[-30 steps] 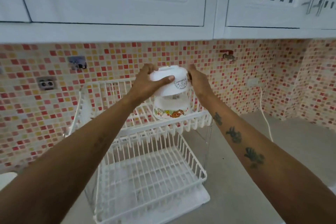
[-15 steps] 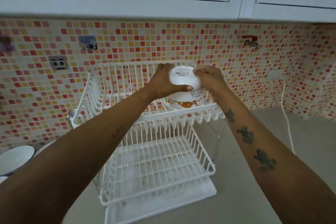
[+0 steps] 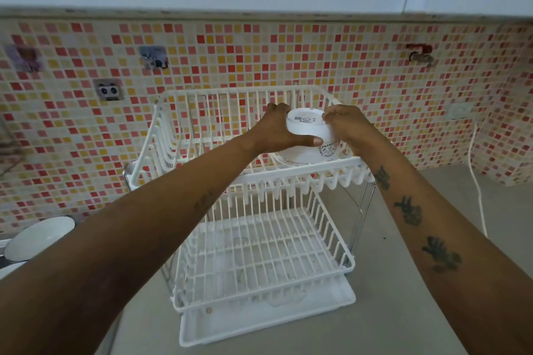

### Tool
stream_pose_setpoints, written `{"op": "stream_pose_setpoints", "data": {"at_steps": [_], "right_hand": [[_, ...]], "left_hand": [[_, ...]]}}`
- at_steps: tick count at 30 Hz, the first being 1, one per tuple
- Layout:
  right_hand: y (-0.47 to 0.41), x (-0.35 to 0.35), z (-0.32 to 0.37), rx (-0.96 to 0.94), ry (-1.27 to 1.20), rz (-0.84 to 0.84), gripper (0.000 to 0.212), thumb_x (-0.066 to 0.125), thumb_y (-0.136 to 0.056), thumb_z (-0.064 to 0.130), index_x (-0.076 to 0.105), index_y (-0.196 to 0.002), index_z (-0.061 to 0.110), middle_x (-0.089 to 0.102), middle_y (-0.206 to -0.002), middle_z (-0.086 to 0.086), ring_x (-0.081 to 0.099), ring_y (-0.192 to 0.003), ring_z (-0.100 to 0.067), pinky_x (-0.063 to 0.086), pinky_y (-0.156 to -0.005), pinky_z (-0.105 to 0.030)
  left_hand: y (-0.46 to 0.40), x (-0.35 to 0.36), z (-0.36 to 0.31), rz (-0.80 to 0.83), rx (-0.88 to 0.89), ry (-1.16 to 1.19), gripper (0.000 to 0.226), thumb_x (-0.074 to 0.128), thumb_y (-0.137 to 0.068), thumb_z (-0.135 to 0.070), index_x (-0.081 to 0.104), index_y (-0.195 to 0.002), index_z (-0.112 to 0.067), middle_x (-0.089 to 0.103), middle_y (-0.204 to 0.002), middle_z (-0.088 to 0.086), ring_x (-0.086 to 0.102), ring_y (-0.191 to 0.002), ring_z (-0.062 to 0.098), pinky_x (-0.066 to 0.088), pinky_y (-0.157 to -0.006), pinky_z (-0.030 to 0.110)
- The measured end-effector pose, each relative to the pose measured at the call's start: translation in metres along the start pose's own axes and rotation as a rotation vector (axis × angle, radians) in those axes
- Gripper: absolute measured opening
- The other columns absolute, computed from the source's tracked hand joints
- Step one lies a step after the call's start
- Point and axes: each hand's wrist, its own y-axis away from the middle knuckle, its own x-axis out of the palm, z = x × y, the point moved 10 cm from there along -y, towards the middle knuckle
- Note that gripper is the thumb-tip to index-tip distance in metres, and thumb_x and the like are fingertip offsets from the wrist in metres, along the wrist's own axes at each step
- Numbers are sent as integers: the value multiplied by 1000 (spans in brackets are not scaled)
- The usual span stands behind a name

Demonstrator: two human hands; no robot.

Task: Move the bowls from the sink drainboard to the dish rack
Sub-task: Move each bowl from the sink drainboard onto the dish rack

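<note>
An upside-down white bowl (image 3: pixel 306 135) sits stacked on another bowl in the right part of the top tier of the white two-tier wire dish rack (image 3: pixel 202 179). My left hand (image 3: pixel 278 131) grips the bowl's left side, thumb across its front. My right hand (image 3: pixel 350 127) holds its right side. The lower bowl is almost hidden; only its rim shows under the top one. More white bowls (image 3: pixel 39 236) stand at the far left edge, by the sink area.
The rack's lower tier (image 3: pixel 259 256) holds nothing, with a white drip tray (image 3: pixel 259 323) under it. The grey countertop (image 3: pixel 403 282) extends to the right. A white cable (image 3: pixel 477 181) runs down the tiled wall at right. Wall cabinets hang overhead.
Both hands have lowered the upside-down bowl onto the patterned bowl in the top tier, which is now nearly covered. The view has tilted downward, bringing the bowls at the left into sight.
</note>
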Motion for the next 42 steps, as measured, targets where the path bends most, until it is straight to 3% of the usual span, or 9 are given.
{"op": "stream_pose_setpoints", "data": {"at_steps": [12,16,18,24,28,32,35,38,42], "right_hand": [[23,-25,35,-233,223,-207,33,44,-95,24,65,-119,14,59,-134,-8,53,-123,-26,37,-100,-31],[50,-10,82,-425,210,-271,35,46,-94,22,67,-112,2,65,-120,-19,59,-112,-31,43,-100,-38],[63,21,112,-475,121,-229,37,47,-92,25,69,-108,0,68,-113,-20,62,-101,-28,47,-95,-37],[131,180,220,-584,-160,56,27,49,-95,17,69,-109,5,75,-85,2,58,-57,-8,53,-64,-29],[182,306,246,-572,-216,361,28,47,-98,18,66,-115,7,60,-57,23,47,-38,10,32,-44,-5],[217,420,223,-465,-142,598,30,47,-98,19,63,-121,10,64,-126,-13,59,-67,0,47,-65,-18],[221,483,173,-279,-69,672,32,48,-97,18,62,-118,-2,59,-131,-23,59,-113,-41,51,-94,-45],[207,525,108,-58,-29,670,40,51,-94,15,55,-118,-17,54,-131,-33,52,-122,-44,46,-101,-46],[203,551,17,197,116,695,47,61,-90,16,51,-133,0,56,-135,-17,53,-123,-35,47,-96,-41]], "left_hand": [[13,-32,14,52,-103,128,94,57,-83,-64,24,-152,-10,21,-160,11,33,-143,29,38,-113,42],[54,-107,37,-16,-69,244,49,41,-96,-56,53,-107,-10,53,-113,8,56,-100,13,47,-90,34],[77,-149,66,-112,-114,340,30,40,-100,-49,47,-92,-21,44,-94,-1,48,-80,8,42,-75,27],[178,-256,186,-410,-360,467,46,46,-97,-48,54,-123,-12,57,-119,5,55,-106,23,46,-90,38],[266,-297,266,-558,-581,532,49,46,-98,-48,55,-125,-8,62,-119,7,57,-120,32,46,-97,43],[344,-306,348,-620,-806,610,50,39,-100,-48,55,-124,-7,57,-137,15,56,-112,30,43,-96,43],[392,-288,407,-660,-947,705,52,42,-99,-47,54,-125,-4,54,-139,21,54,-106,31,42,-93,41],[426,-231,459,-469,-1117,778,56,42,-99,-49,56,-122,0,53,-130,30,54,-118,38,42,-99,44],[453,-139,491,-112,-1285,812,45,50,-94,-51,55,-95,-6,54,-92,10,53,-84,24,45,-85,38]]}}
